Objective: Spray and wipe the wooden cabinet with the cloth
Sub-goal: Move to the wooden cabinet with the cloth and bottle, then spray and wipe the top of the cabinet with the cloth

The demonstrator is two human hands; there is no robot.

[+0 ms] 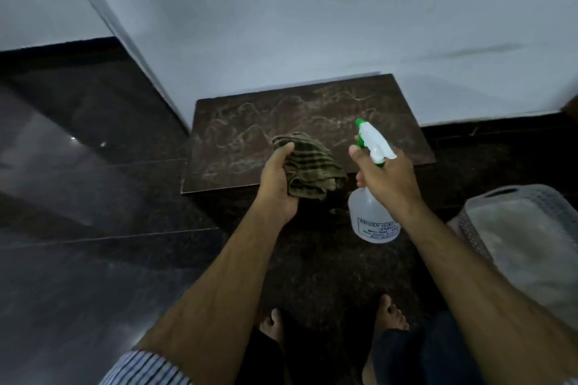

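Hands hold cloth (308, 166) and spray bottle (373, 184) over cabinet (250, 131)

- cloth (308, 166): olive green, darker stripes
- spray bottle (373, 216): translucent white, green nozzle and trigger
- cabinet (281, 122): dark brown top, pale dusty streaks
- sleeve (147, 369): white, blue stripes

The left hand (278, 184) holds a striped cloth (308, 166) and the right hand (386, 178) grips a spray bottle (373, 216) above the streaked wooden cabinet (250, 134).

Blue print on the clear spray bottle (370, 217) reads in part "KISAN AGR" and, a line below, "IND"; the rest is hidden, and the smaller lines beneath are too blurred to read.
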